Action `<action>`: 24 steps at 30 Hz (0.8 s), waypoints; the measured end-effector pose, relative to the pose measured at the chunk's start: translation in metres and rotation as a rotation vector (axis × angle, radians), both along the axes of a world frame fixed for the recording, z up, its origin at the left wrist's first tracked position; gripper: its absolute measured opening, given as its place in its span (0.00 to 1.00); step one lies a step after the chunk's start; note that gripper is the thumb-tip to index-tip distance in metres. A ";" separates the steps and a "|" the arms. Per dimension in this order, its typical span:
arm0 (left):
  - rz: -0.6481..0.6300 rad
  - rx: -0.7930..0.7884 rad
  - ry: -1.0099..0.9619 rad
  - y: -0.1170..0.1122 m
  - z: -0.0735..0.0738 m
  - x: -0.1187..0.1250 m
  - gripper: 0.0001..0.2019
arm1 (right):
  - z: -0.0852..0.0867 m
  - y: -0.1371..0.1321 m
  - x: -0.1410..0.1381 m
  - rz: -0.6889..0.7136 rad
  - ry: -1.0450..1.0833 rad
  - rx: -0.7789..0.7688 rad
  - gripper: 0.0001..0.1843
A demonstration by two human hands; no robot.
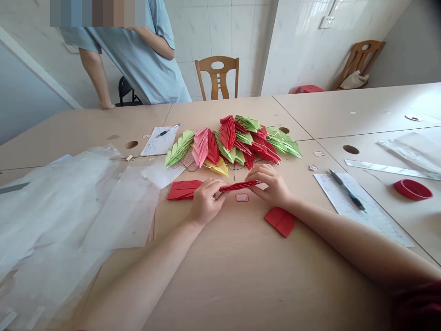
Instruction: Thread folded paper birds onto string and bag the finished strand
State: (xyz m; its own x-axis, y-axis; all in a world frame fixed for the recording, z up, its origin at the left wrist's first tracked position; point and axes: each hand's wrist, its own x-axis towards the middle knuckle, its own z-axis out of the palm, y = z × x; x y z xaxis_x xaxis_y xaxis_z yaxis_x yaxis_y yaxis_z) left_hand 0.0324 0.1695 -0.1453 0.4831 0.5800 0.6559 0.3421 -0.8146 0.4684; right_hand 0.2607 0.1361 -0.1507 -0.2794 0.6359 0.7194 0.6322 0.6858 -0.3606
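Note:
A folded piece of red paper (240, 185), seen edge-on with several thin layers, is held above the table between both hands. My left hand (208, 201) pinches its left end; my right hand (272, 186) has its fingers and thumb around the right end. Behind my left hand lies another folded red paper piece (182, 189), partly hidden by that hand. A smaller red folded piece (280, 221) rests on the table just below my right wrist. Beyond the hands is a pile of pleated paper pieces (241, 140) in red, green, pink and yellow.
Translucent plastic sheets (69, 197) cover the left side. On the right are a written sheet (375, 220) with a pen (347, 191), a red tape roll (412, 189) and a ruler-like strip (392, 169). A person in a light blue shirt (138, 59) stands across the table (220, 280).

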 end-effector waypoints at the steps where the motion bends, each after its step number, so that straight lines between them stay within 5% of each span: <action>1: 0.000 0.010 0.009 0.000 0.000 0.000 0.03 | 0.000 0.000 0.000 0.007 0.008 -0.005 0.02; 24: 0.014 -0.126 -0.050 0.005 -0.002 -0.001 0.05 | 0.011 -0.008 -0.005 0.082 0.248 -0.154 0.03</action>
